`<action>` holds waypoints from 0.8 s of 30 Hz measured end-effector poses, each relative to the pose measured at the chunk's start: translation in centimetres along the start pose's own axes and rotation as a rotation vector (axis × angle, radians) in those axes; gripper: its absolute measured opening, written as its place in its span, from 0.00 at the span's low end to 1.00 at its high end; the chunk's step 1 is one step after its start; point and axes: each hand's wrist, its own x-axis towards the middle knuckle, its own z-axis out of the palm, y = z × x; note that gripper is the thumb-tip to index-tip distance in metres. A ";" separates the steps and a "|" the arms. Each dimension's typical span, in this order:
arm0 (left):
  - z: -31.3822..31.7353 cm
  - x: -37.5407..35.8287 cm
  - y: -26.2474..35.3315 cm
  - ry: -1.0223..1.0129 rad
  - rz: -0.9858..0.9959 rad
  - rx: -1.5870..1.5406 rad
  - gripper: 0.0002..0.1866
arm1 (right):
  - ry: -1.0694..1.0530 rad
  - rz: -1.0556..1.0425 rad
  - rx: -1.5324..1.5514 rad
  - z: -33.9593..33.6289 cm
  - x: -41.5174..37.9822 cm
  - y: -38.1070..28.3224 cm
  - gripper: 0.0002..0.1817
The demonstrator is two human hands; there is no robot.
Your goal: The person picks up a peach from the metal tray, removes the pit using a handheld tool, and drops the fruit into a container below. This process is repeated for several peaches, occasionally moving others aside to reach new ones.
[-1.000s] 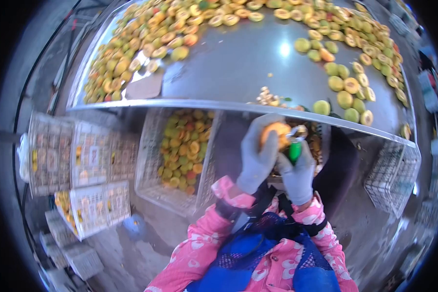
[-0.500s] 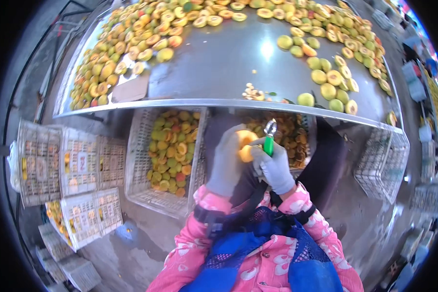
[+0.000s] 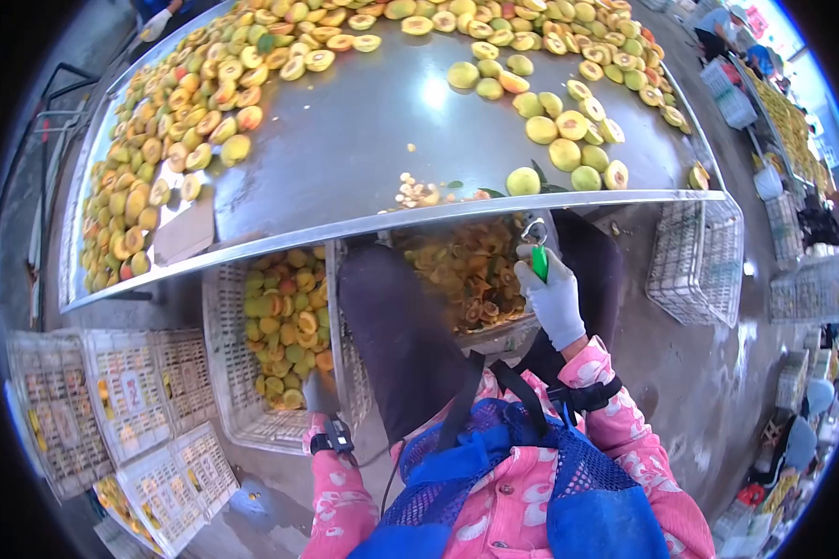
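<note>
My right hand (image 3: pixel 556 303), in a pale glove, is closed around the green handle of a tool (image 3: pixel 539 256) with a metal loop at its tip. It is over the right edge of a crate of cut fruit pieces and scraps (image 3: pixel 471 279) between my knees. My left hand (image 3: pixel 322 393), gloved too, is low at the near right part of a white crate (image 3: pixel 224 373) of yellow-green fruit (image 3: pixel 287 326). Its fingers are blurred, so whether it holds anything does not show.
A metal table (image 3: pixel 345 140) with a raised front rim spans the view, bearing many halved fruits, several pits (image 3: pixel 415 193) and a cardboard piece (image 3: pixel 185 233). Crates stand at left (image 3: pixel 130 391) and right (image 3: pixel 694 261). Another person's gloved hand (image 3: pixel 156 25) is at the far left corner.
My left hand has moved from beside the tool, where it held orange fruit halves, down left to the fruit crate. My right hand still grips the tool, slightly farther right. The view has shifted.
</note>
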 end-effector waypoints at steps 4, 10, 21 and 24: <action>6.9 0.4 -0.4 -0.270 -0.126 -0.021 0.15 | -0.032 -0.139 -0.203 -1.1 -1.6 2.5 0.08; 9.0 1.7 -1.2 -0.331 -0.140 -0.097 0.15 | -0.158 0.056 -0.288 -0.3 -3.7 2.6 0.12; -2.1 0.4 -0.8 0.021 -0.089 -0.875 0.17 | -0.444 0.488 -0.041 2.9 -0.6 7.1 0.13; -13.8 -0.6 3.9 0.075 -0.311 -1.190 0.20 | -0.810 0.077 -0.753 5.8 3.8 18.8 0.15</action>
